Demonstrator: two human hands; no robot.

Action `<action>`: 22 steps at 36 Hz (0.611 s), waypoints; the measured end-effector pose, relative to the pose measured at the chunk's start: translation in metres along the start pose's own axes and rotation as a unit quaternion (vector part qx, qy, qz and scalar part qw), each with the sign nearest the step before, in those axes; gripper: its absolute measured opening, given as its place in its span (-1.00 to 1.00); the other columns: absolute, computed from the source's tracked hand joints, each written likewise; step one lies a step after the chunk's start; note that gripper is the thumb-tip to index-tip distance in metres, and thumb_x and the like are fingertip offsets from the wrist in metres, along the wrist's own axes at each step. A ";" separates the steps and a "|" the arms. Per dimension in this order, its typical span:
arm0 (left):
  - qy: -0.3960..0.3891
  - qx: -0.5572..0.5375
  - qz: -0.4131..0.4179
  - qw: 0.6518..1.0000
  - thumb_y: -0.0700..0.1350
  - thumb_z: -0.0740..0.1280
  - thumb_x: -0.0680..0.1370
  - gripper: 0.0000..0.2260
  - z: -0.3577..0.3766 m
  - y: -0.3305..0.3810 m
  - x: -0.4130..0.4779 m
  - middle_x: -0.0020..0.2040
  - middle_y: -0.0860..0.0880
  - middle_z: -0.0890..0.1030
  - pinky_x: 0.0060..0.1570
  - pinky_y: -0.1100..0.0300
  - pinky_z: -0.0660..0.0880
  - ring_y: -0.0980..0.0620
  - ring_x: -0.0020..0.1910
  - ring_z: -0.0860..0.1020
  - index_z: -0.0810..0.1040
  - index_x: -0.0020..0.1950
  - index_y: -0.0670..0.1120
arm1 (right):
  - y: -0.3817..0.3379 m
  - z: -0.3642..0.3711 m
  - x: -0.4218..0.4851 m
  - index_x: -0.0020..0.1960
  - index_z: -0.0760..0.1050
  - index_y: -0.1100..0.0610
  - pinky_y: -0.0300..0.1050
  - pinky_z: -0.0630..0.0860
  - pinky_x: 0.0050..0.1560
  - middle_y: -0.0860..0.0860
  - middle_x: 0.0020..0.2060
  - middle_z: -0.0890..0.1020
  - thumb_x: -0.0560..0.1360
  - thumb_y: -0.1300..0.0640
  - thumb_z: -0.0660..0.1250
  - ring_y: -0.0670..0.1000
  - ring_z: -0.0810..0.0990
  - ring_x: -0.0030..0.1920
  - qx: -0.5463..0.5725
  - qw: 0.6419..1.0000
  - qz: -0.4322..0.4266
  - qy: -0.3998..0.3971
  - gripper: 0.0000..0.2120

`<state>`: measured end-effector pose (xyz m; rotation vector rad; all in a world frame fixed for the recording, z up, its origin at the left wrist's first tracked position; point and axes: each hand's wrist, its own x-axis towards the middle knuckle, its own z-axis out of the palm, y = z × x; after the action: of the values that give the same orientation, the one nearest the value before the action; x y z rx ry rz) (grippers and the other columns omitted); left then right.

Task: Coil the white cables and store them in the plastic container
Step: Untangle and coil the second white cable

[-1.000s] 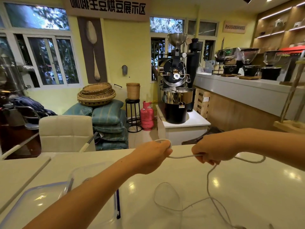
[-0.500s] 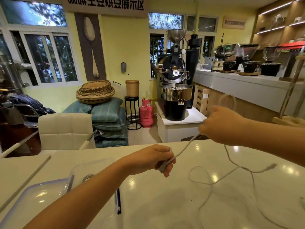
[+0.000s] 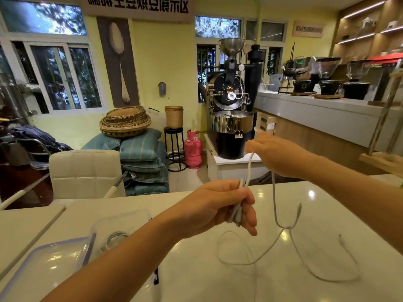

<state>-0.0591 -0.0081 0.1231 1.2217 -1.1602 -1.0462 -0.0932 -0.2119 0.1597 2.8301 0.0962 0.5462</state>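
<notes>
My left hand (image 3: 226, 207) grips the folded end of a white cable (image 3: 275, 205) just above the white table. From that fist the cable rises to my right hand (image 3: 277, 154), which is lifted higher and to the right with the cable draped over it. The rest of the cable hangs down and lies in loose loops (image 3: 305, 260) on the table, its plug end free. A clear plastic container (image 3: 122, 221) sits at the left behind my left forearm. A coiled cable (image 3: 115, 237) lies inside it.
The container's lid (image 3: 43, 262) lies flat at the near left edge. A white chair (image 3: 85, 173) stands behind the table. A coffee roaster (image 3: 232, 118) on a low cabinet and a long counter (image 3: 327, 114) with grinders stand beyond it.
My right hand has risen and swung up and left above my left hand, drawing a loop of cable up. My left hand has turned and now grips more strands.
</notes>
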 end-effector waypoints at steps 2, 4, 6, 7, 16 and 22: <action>-0.010 0.009 0.029 0.999 -0.10 0.09 0.51 -0.82 0.003 0.008 0.000 -0.36 0.03 0.63 -0.14 0.14 0.47 0.08 -0.32 0.61 0.45 -0.17 -0.09 | -0.009 0.007 0.002 0.10 0.42 0.23 -0.22 0.28 0.09 0.18 0.01 0.52 0.51 0.38 0.10 -0.02 0.42 0.00 0.124 0.991 0.049 0.001 -0.77; -0.016 0.006 0.061 0.998 -0.13 0.08 0.52 -0.82 0.004 0.017 0.002 -0.35 0.02 0.63 -0.11 0.07 0.46 0.07 -0.34 0.61 0.45 -0.17 -0.10 | -0.022 0.017 0.003 0.03 0.48 0.26 -0.16 0.40 -0.04 0.23 -0.05 0.55 0.50 0.38 0.12 0.17 0.51 -0.01 0.262 0.960 0.104 -0.002 -0.80; -0.015 -0.001 0.089 0.996 -0.14 0.07 0.52 -0.81 0.004 0.023 0.004 -0.36 0.02 0.63 -0.15 0.14 0.53 0.07 -0.34 0.61 0.45 -0.17 -0.11 | -0.042 0.023 -0.002 -0.12 0.51 0.24 -0.07 0.43 -0.18 0.25 -0.23 0.55 0.51 0.37 0.10 0.38 0.47 -0.06 0.471 0.874 0.121 0.005 -0.78; -0.011 -0.005 0.102 0.995 -0.15 0.07 0.52 -0.81 0.004 0.026 0.006 -0.36 0.01 0.62 -0.19 0.19 0.55 0.08 -0.35 0.61 0.45 -0.17 -0.13 | -0.053 0.026 -0.004 -0.22 0.47 0.17 -0.01 0.45 -0.21 0.18 -0.35 0.50 0.52 0.37 0.05 0.42 0.46 -0.07 0.571 0.811 0.126 0.013 -0.72; 0.087 -0.055 0.213 0.972 -0.13 0.08 0.52 -0.80 -0.016 0.059 0.017 -0.39 -0.02 0.63 -0.24 0.26 0.59 0.08 -0.36 0.62 0.46 -0.19 -0.13 | -0.085 0.068 -0.005 -0.15 0.45 0.10 -0.33 0.58 -0.14 0.10 -0.16 0.63 0.52 0.29 0.19 -0.20 0.64 -0.23 0.635 0.770 0.065 -0.022 -0.85; 0.125 -0.067 0.262 0.955 -0.18 0.02 0.56 -0.76 -0.028 0.076 0.013 -0.42 0.01 0.61 -0.22 0.25 0.59 0.12 -0.40 0.59 0.43 -0.18 -0.13 | -0.071 0.081 -0.013 -0.25 0.54 0.07 -0.28 0.61 -0.22 -0.09 -0.37 0.69 0.51 0.19 0.23 -0.10 0.68 -0.30 0.681 0.722 0.092 -0.077 -0.80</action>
<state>-0.0310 -0.0110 0.2001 0.8407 -1.1086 -0.5424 -0.0763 -0.1642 0.0632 4.3731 0.2835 0.2698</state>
